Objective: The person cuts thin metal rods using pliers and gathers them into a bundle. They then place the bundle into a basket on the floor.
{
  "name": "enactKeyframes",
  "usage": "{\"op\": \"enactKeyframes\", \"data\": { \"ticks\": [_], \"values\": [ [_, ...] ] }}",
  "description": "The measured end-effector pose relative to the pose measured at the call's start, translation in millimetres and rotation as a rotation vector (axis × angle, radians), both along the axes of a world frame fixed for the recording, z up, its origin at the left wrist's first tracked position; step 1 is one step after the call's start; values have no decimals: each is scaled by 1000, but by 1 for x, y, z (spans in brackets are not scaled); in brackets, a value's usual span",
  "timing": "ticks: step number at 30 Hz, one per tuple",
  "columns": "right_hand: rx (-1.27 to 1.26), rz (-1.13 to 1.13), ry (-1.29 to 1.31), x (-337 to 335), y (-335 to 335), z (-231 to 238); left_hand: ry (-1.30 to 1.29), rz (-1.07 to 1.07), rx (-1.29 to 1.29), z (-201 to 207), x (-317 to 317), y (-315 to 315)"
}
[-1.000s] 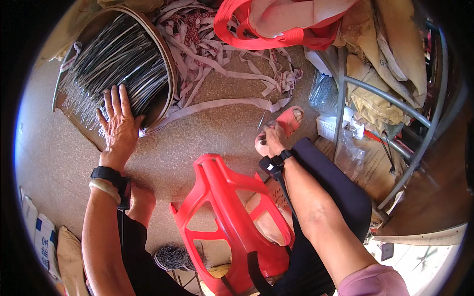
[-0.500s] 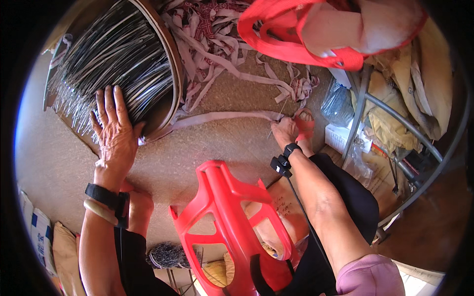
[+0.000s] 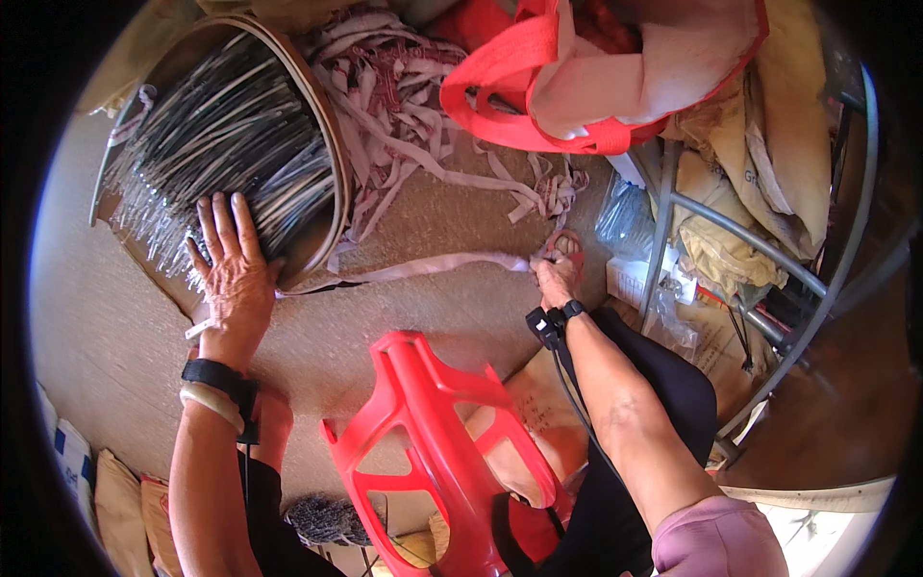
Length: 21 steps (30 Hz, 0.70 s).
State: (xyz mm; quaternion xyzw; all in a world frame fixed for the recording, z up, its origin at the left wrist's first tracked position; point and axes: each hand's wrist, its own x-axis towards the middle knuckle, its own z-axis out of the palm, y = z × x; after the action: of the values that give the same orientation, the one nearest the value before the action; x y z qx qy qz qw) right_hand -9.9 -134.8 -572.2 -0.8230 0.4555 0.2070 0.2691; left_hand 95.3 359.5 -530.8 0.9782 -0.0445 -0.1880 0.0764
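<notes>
My left hand point(image 3: 236, 293) lies flat, fingers spread, on the lower edge of a thick bundle of dark and silvery wire-like strands point(image 3: 216, 144). A round, thick-rimmed container point(image 3: 322, 96) surrounds the strands at one end; their cut-looking ends fan out to the lower left. From beside the rim, a pale cloth strip point(image 3: 433, 266) stretches across the floor to my right hand point(image 3: 555, 279). The right fingers are closed around its end, just in front of my sandalled foot point(image 3: 569, 245).
A tangle of cloth strips point(image 3: 385, 106) lies behind the container. At the far right are a red-handled bag point(image 3: 615, 87), a grey metal frame point(image 3: 750, 231) and tan sacks point(image 3: 721, 212). A red plastic stool point(image 3: 423, 433) lies between my legs; a dark wire bundle point(image 3: 327, 519) is beside it.
The whole view has shifted a little. My right hand has drawn slightly rightward relative to the foot, still holding the cloth strip. The left hand stays on the strands.
</notes>
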Motion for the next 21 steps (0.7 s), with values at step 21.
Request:
{"op": "enactKeyframes", "data": {
  "ticks": [21],
  "values": [
    [-13,331,-127,79,82,-26,19,-4,23,4,4,0]
  ]
}}
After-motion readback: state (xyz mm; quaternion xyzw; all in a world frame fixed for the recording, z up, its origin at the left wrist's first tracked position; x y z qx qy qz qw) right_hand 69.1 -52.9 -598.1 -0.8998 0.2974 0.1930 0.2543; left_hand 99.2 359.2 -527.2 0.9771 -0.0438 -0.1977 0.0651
